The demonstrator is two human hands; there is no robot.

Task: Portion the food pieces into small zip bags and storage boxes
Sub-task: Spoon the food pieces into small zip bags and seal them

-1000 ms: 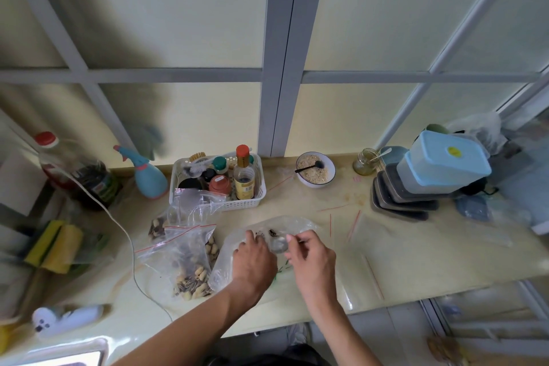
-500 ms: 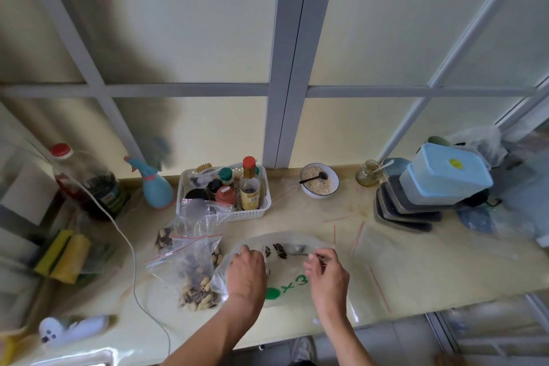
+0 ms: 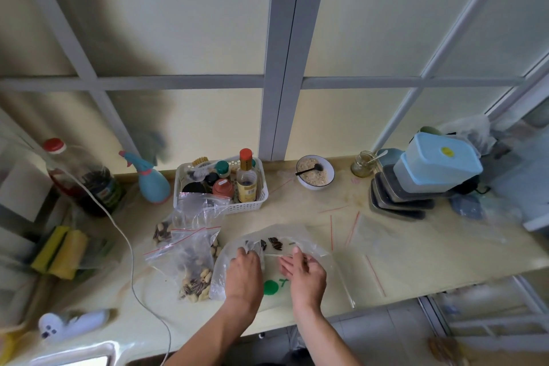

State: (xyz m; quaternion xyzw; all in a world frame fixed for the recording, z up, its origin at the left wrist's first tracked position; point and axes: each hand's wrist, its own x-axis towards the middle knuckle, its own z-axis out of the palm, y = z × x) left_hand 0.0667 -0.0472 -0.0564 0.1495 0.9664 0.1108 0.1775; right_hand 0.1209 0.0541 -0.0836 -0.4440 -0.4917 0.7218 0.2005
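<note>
Pinching the large clear plastic bag [image 3: 279,264] on the tabletop [image 3: 416,249] with my left grip [image 3: 245,272], right [image 3: 303,272] resting flat, I am seeing few seeds [image 3: 271,244] left, boxes [image 3: 436,163] unfilled.

Both your bare forearms reach in from the near edge toward the middle, your left hand [image 3: 244,272] knuckles up with its fingers curled down at the far end, your right hand [image 3: 303,272] just right of it, fingers straighter and spread toward the left.
</note>
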